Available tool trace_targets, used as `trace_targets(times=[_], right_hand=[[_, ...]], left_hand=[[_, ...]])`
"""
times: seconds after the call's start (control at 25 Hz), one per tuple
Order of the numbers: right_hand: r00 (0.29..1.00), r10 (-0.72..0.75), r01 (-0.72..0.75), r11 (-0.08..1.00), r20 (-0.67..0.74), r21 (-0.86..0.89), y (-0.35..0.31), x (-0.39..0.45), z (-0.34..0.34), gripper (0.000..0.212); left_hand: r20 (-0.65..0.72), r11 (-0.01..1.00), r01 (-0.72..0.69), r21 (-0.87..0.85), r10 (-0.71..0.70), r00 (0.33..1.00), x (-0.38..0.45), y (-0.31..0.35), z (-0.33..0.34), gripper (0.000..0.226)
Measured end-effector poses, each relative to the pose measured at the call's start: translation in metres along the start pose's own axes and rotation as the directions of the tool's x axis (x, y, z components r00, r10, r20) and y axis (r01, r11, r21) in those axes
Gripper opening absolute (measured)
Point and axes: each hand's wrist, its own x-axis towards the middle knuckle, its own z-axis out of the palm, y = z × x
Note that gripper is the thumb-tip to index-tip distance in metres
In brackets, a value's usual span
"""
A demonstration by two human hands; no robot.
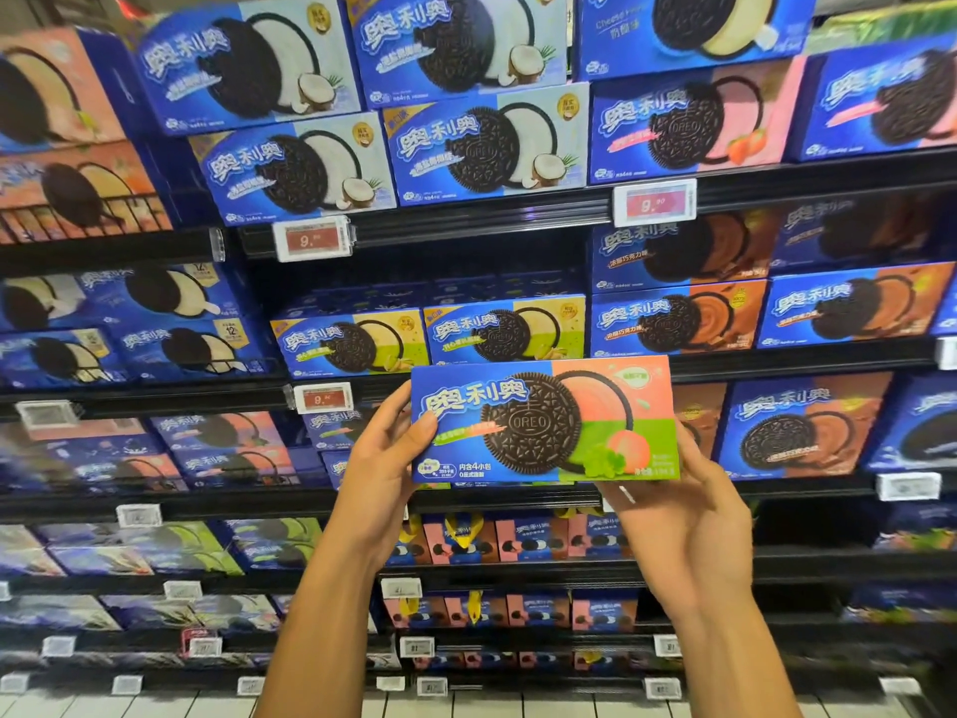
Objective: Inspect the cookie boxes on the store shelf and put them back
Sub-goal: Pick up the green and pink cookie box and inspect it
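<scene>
A blue, pink and green cookie box with a dark round cookie and a peach printed on its front is held up level in front of the store shelves. My left hand grips its left end, thumb on the front face. My right hand holds its right lower corner from beneath and behind, fingers hidden by the box. The box faces me, front side toward the camera.
Shelves full of blue cookie boxes fill the view: coconut ones above, yellow-green ones just behind the held box, chocolate ones to the right. Price tags clip to the shelf edges. Small pink packs sit lower down.
</scene>
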Motion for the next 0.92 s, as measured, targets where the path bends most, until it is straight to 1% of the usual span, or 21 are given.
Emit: trace_targets(times=[0.08,0.12,0.2,0.28,0.36,0.4,0.48,0.52,0.56,0.6,0.64,0.72,0.76,0.8,0.84,0.92], right_hand=[[0.999,0.042,-0.042,0.997,0.002,0.072,0.001,0.0,0.0,0.026],[0.998,0.065,-0.066,0.994,0.004,0.089,0.002,-0.001,0.0,0.027],[0.995,0.099,-0.101,0.991,0.029,0.083,0.003,-0.002,-0.001,0.031],[0.996,0.08,-0.082,0.995,0.043,0.051,0.003,-0.004,0.0,0.031],[0.999,0.033,-0.034,0.999,0.03,0.022,0.002,-0.005,0.005,0.03],[1.0,0.011,-0.011,1.0,0.017,0.012,0.003,-0.006,0.009,0.029],[0.999,-0.04,0.04,0.999,-0.002,-0.026,0.006,-0.009,0.016,0.028],[0.997,-0.078,0.078,0.994,0.0,-0.072,0.007,-0.011,0.02,0.029],[0.993,-0.117,0.117,0.984,0.009,-0.135,0.008,-0.013,0.025,0.03],[0.988,-0.149,0.151,0.966,0.024,-0.207,0.01,-0.016,0.031,0.031],[0.983,-0.177,0.184,0.942,0.05,-0.282,0.011,-0.019,0.037,0.032],[0.969,-0.215,0.246,0.878,0.12,-0.41,0.017,-0.024,0.049,0.036],[0.964,-0.222,0.266,0.853,0.149,-0.449,0.02,-0.027,0.054,0.038],[0.958,-0.225,0.283,0.837,0.176,-0.469,0.023,-0.03,0.059,0.04],[0.953,-0.223,0.297,0.828,0.206,-0.476,0.025,-0.032,0.063,0.041],[0.946,-0.195,0.303,0.817,0.26,-0.491,0.027,-0.034,0.067,0.043]], left_hand=[[0.018,1.0,0.012,-0.007,-0.012,1.0,0.001,-0.005,0.001,0.05],[0.022,1.0,0.019,-0.01,-0.019,1.0,0.002,-0.007,0.001,0.048],[0.013,0.999,0.041,-0.002,-0.041,0.999,0.003,-0.01,0.002,0.044],[0.002,0.997,0.069,0.047,-0.069,0.998,0.005,-0.011,0.005,0.037],[-0.028,0.983,0.069,0.171,-0.065,0.997,0.006,-0.01,0.013,0.027],[-0.049,0.969,0.053,0.243,-0.042,0.998,0.006,-0.008,0.018,0.026],[-0.062,0.936,0.015,0.351,0.007,0.998,0.001,-0.002,0.03,0.03],[-0.05,0.913,-0.005,0.409,0.028,0.998,-0.002,0.0,0.035,0.042],[-0.031,0.884,-0.026,0.466,0.045,0.998,-0.007,0.004,0.039,0.059],[0.002,0.873,-0.036,0.486,0.04,0.999,-0.013,0.008,0.044,0.069],[0.064,0.885,-0.042,0.463,0.013,0.998,-0.018,0.013,0.049,0.064],[0.241,0.93,-0.049,0.366,-0.044,0.969,-0.027,0.021,0.062,0.042],[0.295,0.939,-0.059,0.338,-0.046,0.954,-0.029,0.021,0.066,0.046],[0.317,0.939,-0.077,0.336,-0.035,0.948,-0.031,0.019,0.069,0.055],[0.32,0.936,-0.089,0.341,-0.027,0.947,-0.03,0.017,0.071,0.063],[0.303,0.939,-0.104,0.328,-0.001,0.953,-0.029,0.013,0.072,0.064]])
